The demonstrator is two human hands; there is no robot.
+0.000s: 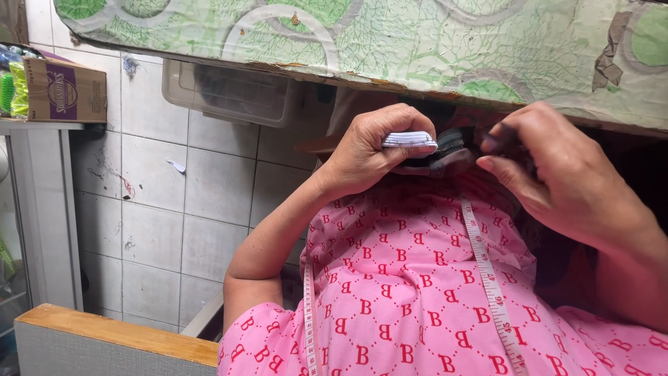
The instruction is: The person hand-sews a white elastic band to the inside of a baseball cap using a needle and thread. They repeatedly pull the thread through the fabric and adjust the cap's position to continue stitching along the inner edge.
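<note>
head view looks down along the person's own chest, where a pink shirt (410, 292) patterned with red letters fills the lower middle of the frame. a white measuring tape (487, 278) hangs round the neck and runs down both sides of the shirt.

the left hand (365, 153) is raised in front of the chest, fingers curled shut around a small white folded piece (409, 140) with fine stripes, which sticks out from the fist toward the right. just beside that piece, between the two hands, sits a dark bundle of cloth (452, 150); it touches the white piece and reaches across to the other hand.

the right hand (557, 174) comes in from the right, fingers bent, with thumb and fingertips pinching the dark cloth at its right end. how much of the cloth lies under the palm cannot be told, since the hand covers it.

above both hands runs the edge of a tabletop (431, 42) covered in a worn green patterned sheet with pale rings, torn at the far right. under it, against the white tiled wall (167, 202), hangs a clear plastic box (229, 90). a cardboard box (66, 90) stands on a shelf at the upper left. a wooden-topped ledge (111, 334) crosses the lower left corner.
</note>
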